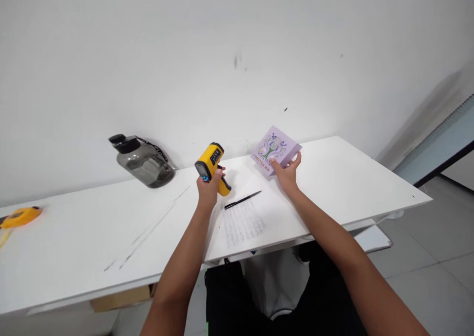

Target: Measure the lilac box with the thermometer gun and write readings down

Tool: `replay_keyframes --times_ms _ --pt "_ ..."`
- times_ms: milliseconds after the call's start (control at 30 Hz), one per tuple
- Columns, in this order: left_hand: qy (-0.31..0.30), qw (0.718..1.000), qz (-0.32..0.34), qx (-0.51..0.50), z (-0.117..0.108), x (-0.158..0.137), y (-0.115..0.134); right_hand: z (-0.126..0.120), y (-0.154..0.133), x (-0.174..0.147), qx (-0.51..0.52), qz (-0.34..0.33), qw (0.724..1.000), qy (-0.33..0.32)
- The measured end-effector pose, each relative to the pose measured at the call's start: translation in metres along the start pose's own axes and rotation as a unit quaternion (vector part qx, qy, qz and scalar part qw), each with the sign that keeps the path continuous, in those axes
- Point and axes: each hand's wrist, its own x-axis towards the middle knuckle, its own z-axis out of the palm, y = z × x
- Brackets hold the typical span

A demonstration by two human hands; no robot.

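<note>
My left hand [209,190] is wrapped round a yellow and black infrared thermometer [210,159], held upright above the white table. Its small screen and blue buttons face me, and its far end points away. My right hand [287,172] grips a lilac tea box [276,148] by its lower right part, thumb on the front. The box is tilted, with a printed green and purple pattern on its face. Between my hands and nearer to me, a black pen [242,200] lies across the top of a handwritten sheet of paper [242,225].
A grey see-through water bottle [146,163] with a black lid stands by the wall on the left. At the far left lies an orange-yellow tool [21,217], cut off by the frame. The white table [148,237] ends at its right corner, above a tiled floor.
</note>
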Motion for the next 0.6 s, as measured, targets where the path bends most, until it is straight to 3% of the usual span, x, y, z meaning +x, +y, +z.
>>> replay_keyframes --times_ms 200,400,600 --pt "-0.096 0.993 -0.058 -0.033 0.016 -0.024 0.002 0.000 -0.002 -0.015 0.013 -0.008 1.000 -0.024" --pt "-0.172 0.981 -0.080 0.047 0.021 -0.032 0.002 0.003 0.011 -0.023 -0.058 -0.070 0.993 -0.079" --pt "-0.184 0.974 -0.095 0.088 0.022 -0.034 -0.001 0.001 0.019 -0.021 -0.122 -0.138 0.977 -0.112"
